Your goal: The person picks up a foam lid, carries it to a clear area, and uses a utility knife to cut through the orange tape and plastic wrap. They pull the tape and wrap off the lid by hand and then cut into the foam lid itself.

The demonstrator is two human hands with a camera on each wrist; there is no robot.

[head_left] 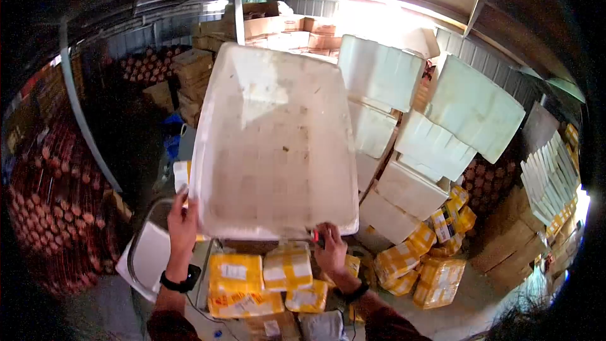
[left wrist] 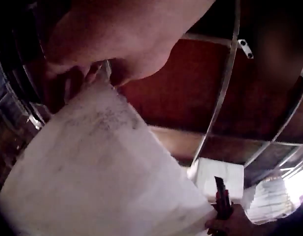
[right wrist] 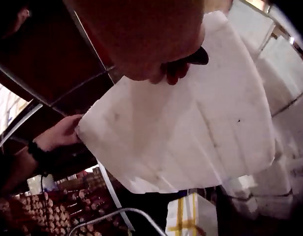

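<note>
The left hand [head_left: 182, 227] appears, in dim light, to grip the near left corner of a white foam box [head_left: 278, 145]; the right hand [head_left: 331, 254], well apart, clasps a cutter knife [left wrist: 222, 197] at the near right corner. The box extends beyond both hands. The left wrist view shows the knife's dark tip, the head view only its red part.

Left hand [head_left: 182, 228] bare, no glove; right hand [head_left: 330, 254] likewise. Left wrist: black strap [head_left: 173, 283], small dark boxy device [head_left: 194, 273] on it, thin dark cable [head_left: 201, 309] below. Right wrist: black band [head_left: 354, 292]. Left sleeve [head_left: 170, 326] dark maroon, ending short of wrist, forearm partly bare. Right sleeve [head_left: 386, 323] same dark maroon, fine detail lost in shadow.
</note>
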